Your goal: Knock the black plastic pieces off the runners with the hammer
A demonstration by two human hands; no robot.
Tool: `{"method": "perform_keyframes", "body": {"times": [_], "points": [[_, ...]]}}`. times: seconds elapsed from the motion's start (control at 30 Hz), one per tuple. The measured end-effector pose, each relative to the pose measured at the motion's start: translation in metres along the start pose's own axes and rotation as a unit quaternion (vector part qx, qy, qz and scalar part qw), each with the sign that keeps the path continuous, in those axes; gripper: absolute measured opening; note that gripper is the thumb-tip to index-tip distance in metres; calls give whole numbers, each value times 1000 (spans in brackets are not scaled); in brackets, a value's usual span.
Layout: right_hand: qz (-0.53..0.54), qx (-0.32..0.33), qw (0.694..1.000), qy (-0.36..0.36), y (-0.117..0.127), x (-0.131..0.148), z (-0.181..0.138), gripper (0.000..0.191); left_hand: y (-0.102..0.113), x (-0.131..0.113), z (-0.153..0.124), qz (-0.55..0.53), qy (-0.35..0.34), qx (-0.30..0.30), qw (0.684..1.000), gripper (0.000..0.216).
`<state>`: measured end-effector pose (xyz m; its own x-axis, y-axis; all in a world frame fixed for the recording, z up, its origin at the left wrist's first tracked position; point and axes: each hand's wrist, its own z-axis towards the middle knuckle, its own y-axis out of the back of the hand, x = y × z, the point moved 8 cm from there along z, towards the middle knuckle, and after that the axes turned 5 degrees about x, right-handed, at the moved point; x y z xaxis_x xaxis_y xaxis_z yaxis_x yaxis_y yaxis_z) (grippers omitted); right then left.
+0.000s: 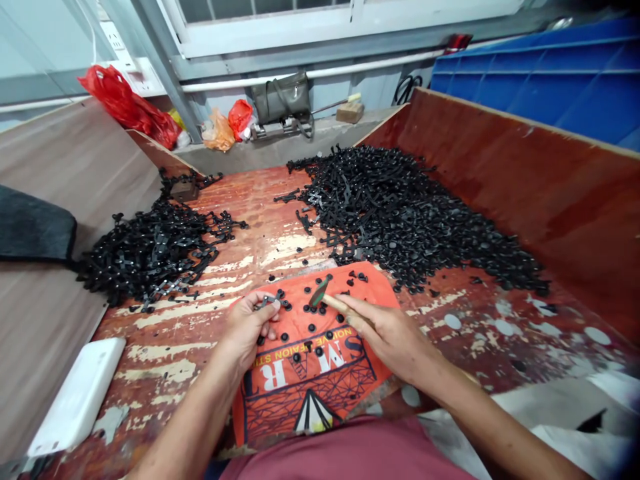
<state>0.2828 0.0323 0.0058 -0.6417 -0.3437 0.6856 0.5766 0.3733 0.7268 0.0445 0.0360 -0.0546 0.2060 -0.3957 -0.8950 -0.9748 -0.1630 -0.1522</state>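
My left hand [254,325] is closed, with thumb and fingers pinching a small black linked piece [271,300] with round ends. In my right hand [383,333] is the pale wooden handle of a small hammer [319,293]. Its dark, greenish head hangs low over several black round caps [312,327] scattered on an orange printed cloth [350,383]. The hammer head is to the right of the linked piece and apart from it. My fingers partly cover the piece.
A large heap of black parts [380,200] lies at the back right, and a smaller heap of linked parts [155,247] at the left. Wooden boards [505,180] wall the table's sides. A white power bank-like block [77,397] lies at the front left. A blue crate [545,80] stands beyond the right board.
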Motion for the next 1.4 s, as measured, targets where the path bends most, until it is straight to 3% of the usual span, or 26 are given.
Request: {"method": "perform_keyframes", "body": {"times": [0.2,0.53,0.7,0.87,1.0,1.23,1.4], "points": [[-39,-3,999,15,-3,6,4,43,1,3,1,29,21,-13,999,34],[-104,-61,989,86,-2,48,20,47,-2,0,-1,17,16,4,1000,50],[-201,-3,978,62,-23,44,25,48,-2,-1,-1,20,7,13,1000,52],[-173,-36,983,59,-14,48,25,47,-2,-1,0,15,6,9,1000,52],[-246,18,968,38,-23,43,30,48,-2,0,1,16,9,16,1000,53],[-128,-56,990,27,13,40,31,48,1,-6,0,-22,13,12,1000,55],[-105,-49,993,14,11,26,27,47,-2,-13,0,-30,6,14,999,54]]}}
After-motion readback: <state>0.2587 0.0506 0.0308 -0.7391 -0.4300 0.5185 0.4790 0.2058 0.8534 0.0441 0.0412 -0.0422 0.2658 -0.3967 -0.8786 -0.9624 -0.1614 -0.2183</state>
